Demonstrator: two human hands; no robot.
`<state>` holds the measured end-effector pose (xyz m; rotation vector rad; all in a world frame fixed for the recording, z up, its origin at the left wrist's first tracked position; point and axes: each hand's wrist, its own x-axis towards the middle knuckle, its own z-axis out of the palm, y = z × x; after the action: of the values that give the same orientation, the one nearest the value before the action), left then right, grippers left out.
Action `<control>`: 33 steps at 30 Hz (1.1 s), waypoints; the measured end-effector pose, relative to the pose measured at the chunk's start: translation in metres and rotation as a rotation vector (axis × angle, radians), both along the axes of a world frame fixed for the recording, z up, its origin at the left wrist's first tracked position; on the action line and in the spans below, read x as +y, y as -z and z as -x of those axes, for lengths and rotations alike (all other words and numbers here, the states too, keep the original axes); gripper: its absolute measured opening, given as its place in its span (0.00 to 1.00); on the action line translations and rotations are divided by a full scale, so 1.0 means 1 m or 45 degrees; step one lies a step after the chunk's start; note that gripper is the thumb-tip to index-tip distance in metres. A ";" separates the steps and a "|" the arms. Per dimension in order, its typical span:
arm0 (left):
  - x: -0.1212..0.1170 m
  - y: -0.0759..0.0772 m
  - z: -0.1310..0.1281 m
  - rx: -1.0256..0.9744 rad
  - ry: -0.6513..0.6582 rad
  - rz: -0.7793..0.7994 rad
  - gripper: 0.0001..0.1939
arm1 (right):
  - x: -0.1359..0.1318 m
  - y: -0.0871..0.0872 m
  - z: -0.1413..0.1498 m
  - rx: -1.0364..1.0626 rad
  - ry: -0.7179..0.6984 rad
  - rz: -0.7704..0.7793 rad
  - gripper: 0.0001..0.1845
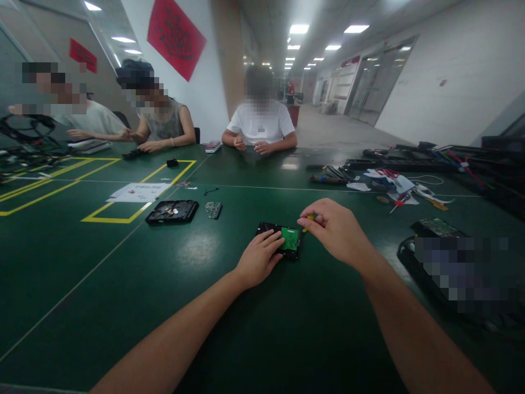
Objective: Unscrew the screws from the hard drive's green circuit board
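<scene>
Left grip (259,257) across green-boarded black casing (290,238)

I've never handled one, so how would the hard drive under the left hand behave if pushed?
The hard drive would probably slide rather than roll, since it lies flat on the table. Its boxy shape suggests it is stiff. The exposed green circuit board may be fragile.

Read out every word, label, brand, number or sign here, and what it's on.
Nothing reads surely.
Large red poster: stylised dark characters, too blurred.
Small red poster: blurred.
White papers: faint print, too blurred.
Green circuit board: marking too small.
White shirt: mark too small.
Wall panel: too distant.
</scene>
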<state>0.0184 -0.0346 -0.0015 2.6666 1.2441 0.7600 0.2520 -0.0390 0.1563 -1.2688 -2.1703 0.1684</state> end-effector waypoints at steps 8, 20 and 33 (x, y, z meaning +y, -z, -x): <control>-0.001 -0.002 -0.001 -0.005 -0.007 -0.001 0.23 | -0.006 -0.006 0.001 0.029 -0.087 0.122 0.09; -0.001 -0.003 -0.001 0.001 -0.006 -0.001 0.23 | -0.006 -0.003 0.005 0.070 -0.222 0.180 0.10; -0.001 -0.003 -0.001 0.002 0.006 -0.012 0.23 | -0.003 0.000 0.003 0.011 0.050 0.154 0.13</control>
<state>0.0193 -0.0360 0.0015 2.6770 1.2373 0.7655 0.2488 -0.0419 0.1563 -1.3737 -2.1541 0.2929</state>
